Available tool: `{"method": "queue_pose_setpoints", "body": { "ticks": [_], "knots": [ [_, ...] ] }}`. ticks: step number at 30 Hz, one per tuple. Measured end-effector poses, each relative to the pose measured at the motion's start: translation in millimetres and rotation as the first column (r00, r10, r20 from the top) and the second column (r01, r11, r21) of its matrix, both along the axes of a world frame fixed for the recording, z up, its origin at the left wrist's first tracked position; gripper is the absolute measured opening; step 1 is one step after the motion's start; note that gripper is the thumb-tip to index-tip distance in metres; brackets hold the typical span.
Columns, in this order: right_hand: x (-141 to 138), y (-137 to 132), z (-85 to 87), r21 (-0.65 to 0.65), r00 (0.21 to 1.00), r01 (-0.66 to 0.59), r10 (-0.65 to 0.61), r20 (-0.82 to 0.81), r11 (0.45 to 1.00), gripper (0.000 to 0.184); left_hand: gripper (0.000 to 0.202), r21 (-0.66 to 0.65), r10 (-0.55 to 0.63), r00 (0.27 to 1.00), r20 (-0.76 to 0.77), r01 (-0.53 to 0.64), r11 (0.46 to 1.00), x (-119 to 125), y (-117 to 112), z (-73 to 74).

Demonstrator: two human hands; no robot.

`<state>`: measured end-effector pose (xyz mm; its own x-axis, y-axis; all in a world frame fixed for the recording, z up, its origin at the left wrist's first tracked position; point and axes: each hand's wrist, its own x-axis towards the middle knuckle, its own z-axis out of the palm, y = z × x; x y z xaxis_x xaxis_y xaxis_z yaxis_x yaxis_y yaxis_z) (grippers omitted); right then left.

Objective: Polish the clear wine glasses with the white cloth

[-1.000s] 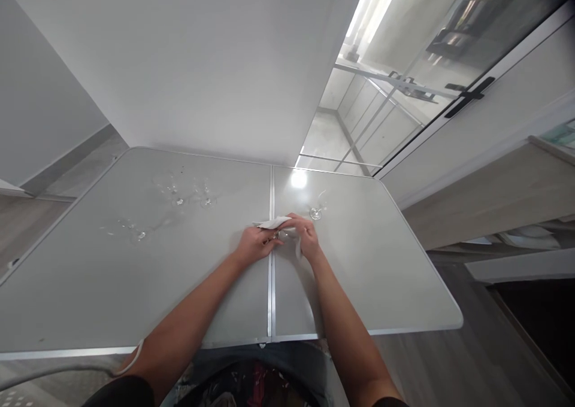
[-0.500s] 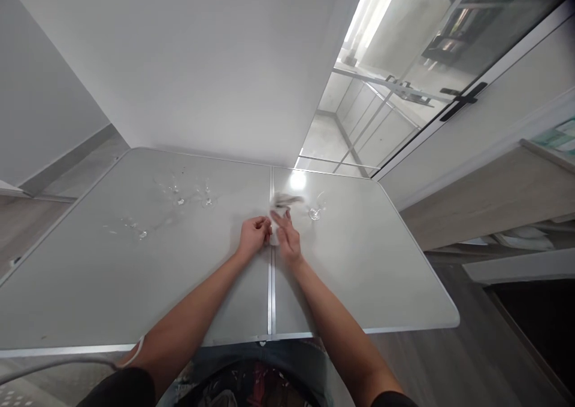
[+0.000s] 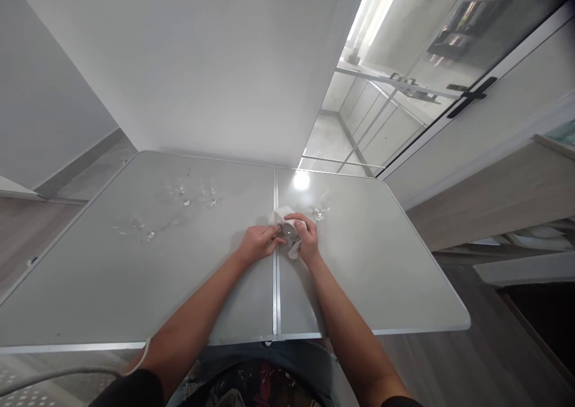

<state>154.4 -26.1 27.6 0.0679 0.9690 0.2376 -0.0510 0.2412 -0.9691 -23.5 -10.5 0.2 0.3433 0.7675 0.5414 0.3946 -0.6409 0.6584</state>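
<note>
Both my hands meet over the middle seam of a grey folding table (image 3: 135, 287). My left hand (image 3: 257, 244) is closed on a clear stemmed glass (image 3: 287, 233), which I can barely make out between the hands. My right hand (image 3: 306, 238) is closed on a white cloth (image 3: 293, 248) wrapped against that glass. Another clear stemmed glass (image 3: 320, 208) stands on the table just beyond my right hand.
Three more clear stemmed glasses stand on the left half of the table: one glass (image 3: 182, 196), a second glass (image 3: 212, 196) beside it, and a third glass (image 3: 144, 230) nearer the left. A white wall rises behind the table. A glass sliding door (image 3: 404, 84) is at the right.
My right hand went over to the left with the cloth flicked up, then came back and closed the cloth round the glass. My left hand has stayed at the seam.
</note>
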Motion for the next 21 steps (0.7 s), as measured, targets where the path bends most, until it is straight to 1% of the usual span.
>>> {"method": "queue_pose_setpoints", "body": {
  "ticks": [1,2,3,4,5,6,7,9,10,12,14,16,18,20,21],
  "knots": [
    [-2.7,-0.1,0.1,-0.073,0.987,-0.023,0.011,-0.162,0.997,0.035,0.025,-0.08,0.007,0.996,0.084,0.0,0.997,3.6,-0.7,-0.4],
    [-6.7,-0.1,-0.2,-0.126,0.955,-0.047,0.008,-0.298,0.991,0.04,0.026,-0.178,0.017,0.984,0.178,0.015,0.984,7.8,-1.4,-0.6],
    [-11.6,-0.3,-0.8,-0.166,0.917,-0.073,0.001,-0.399,0.983,0.045,0.028,-0.281,0.031,0.962,0.27,0.048,0.959,12.2,-2.1,-0.3],
    [-17.1,-0.6,-1.8,-0.197,0.886,-0.098,-0.004,-0.464,0.976,0.049,0.029,-0.373,0.052,0.935,0.35,0.088,0.924,16.2,-2.8,0.3],
    [-22.7,-1.1,-3.1,-0.216,0.87,-0.12,-0.003,-0.494,0.969,0.052,0.031,-0.442,0.081,0.91,0.407,0.119,0.889,19.4,-3.3,1.2],
    [-28.0,-1.7,-4.7,-0.224,0.868,-0.131,0.003,-0.496,0.966,0.052,0.032,-0.486,0.112,0.893,0.435,0.128,0.865,21.4,-3.6,2.5],
    [-32.8,-2.4,-6.6,-0.218,0.878,-0.13,0.011,-0.478,0.967,0.05,0.033,-0.506,0.144,0.889,0.435,0.109,0.856,22.1,-3.6,3.9],
    [-39.8,-3.3,-10.7,-0.165,0.921,-0.092,0.02,-0.389,0.982,0.051,0.035,-0.482,0.199,0.905,0.377,0.008,0.876,19.8,-2.8,6.8],
    [-41.9,-3.5,-13.0,-0.132,0.944,-0.065,0.017,-0.331,0.989,0.051,0.037,-0.444,0.21,0.92,0.33,-0.045,0.895,17.6,-2.0,8.1],
    [-43.4,-2.8,-17.9,-0.098,0.973,-0.018,-0.005,-0.232,0.995,0.044,0.042,-0.344,0.2,0.956,0.217,-0.116,0.932,12.9,-0.7,10.3],
    [-42.3,-1.3,-22.6,-0.156,0.977,-0.01,-0.023,-0.211,0.988,0.035,0.048,-0.252,0.204,0.974,0.103,-0.172,0.952,9.8,0.0,12.1],
    [-40.1,0.0,-25.5,-0.261,0.965,-0.034,-0.037,-0.26,0.965,0.031,0.051,-0.2,0.238,0.971,0.036,-0.227,0.953,8.6,-0.3,13.9],
    [-38.2,0.4,-24.7,-0.331,0.949,-0.067,-0.042,-0.313,0.941,0.029,0.052,-0.204,0.256,0.965,0.049,-0.241,0.949,8.6,-0.6,16.0],
    [-37.5,-0.5,-19.9,-0.349,0.933,-0.109,-0.026,-0.36,0.931,0.03,0.047,-0.261,0.297,0.945,0.14,-0.254,0.931,8.7,-0.1,18.2],
    [-37.6,-1.3,-16.6,-0.359,0.919,-0.146,-0.008,-0.394,0.922,0.031,0.041,-0.305,0.333,0.921,0.202,-0.264,0.915,8.5,0.7,19.3]
  ]
}}
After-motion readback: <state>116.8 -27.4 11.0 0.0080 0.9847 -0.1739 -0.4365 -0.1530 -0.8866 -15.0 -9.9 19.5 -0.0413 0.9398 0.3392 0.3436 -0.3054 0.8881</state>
